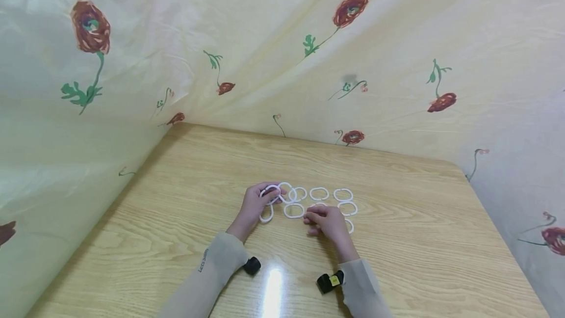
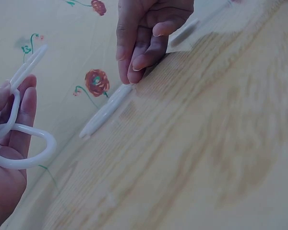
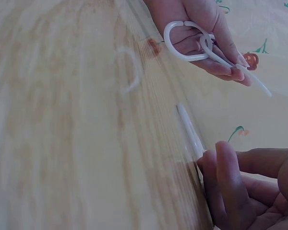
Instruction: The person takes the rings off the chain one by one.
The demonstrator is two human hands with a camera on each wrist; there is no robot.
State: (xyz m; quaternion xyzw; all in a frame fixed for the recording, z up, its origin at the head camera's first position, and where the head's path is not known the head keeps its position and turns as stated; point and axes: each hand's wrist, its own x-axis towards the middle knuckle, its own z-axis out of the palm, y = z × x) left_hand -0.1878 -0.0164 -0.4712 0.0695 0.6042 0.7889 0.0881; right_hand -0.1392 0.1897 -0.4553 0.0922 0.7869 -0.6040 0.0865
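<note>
My left hand (image 1: 260, 199) grips a short chain of white oval plastic links (image 1: 267, 214) between thumb and fingers, raised off the table. One link (image 2: 43, 153) of this chain hangs loosely over the palm in the left wrist view, and another (image 3: 257, 81) sticks out past the fingertips in the right wrist view. Low over the table, my right hand (image 1: 328, 222) pinches the near end of a loose white link (image 1: 294, 211) with its fingertips. That link (image 2: 103, 115) lies flat on the wood. The right hand partly covers another link behind it.
Several more loose white links lie around the right hand, among them one at the back (image 1: 319, 194), one to its right (image 1: 343, 195) and one below that (image 1: 347, 208). Flowered cloth (image 1: 282, 63) walls the wooden table (image 1: 419, 239) at the back and sides.
</note>
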